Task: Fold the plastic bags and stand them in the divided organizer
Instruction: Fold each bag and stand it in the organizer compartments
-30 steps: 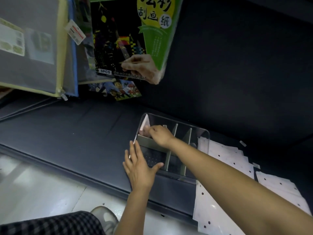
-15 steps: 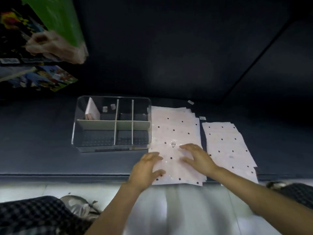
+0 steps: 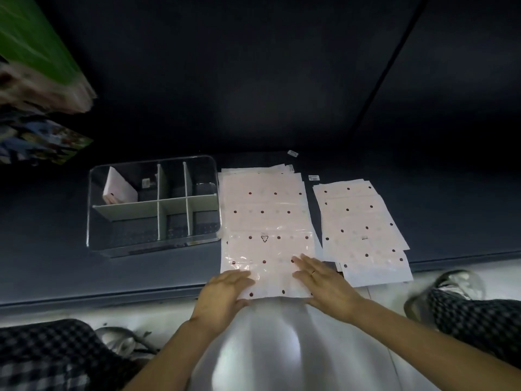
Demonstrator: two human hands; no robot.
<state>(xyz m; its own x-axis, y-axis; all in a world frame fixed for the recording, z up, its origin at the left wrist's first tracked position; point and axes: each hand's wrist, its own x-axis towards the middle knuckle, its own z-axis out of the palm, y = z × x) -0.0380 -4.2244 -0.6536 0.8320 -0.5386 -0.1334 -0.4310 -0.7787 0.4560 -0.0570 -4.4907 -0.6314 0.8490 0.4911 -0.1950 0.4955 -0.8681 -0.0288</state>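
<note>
A stack of pale pink plastic bags point(image 3: 266, 221) with dark dots lies flat on the dark mat, right of the clear divided organizer point(image 3: 153, 245). One folded bag point(image 3: 119, 190) stands tilted in the organizer's back-left compartment. My left hand point(image 3: 222, 294) rests on the near-left corner of the top bag, fingers straight. With flat fingers, my right hand point(image 3: 324, 280) presses the near-right part of the same bag. A second stack of bags point(image 3: 363, 230) lies further right.
The dark mat point(image 3: 56, 249) ends at a front edge just under my hands, with pale floor point(image 3: 282, 348) below. Checked trouser legs and shoes sit at both lower corners. Colourful packets point(image 3: 36, 142) hang at the upper left. Small white labels point(image 3: 292, 153) lie behind the stacks.
Both hands left the organizer and moved right onto the pink bag stack. The view swung right with them. Since half a second ago the hands have slid slightly toward the bag's near edge.
</note>
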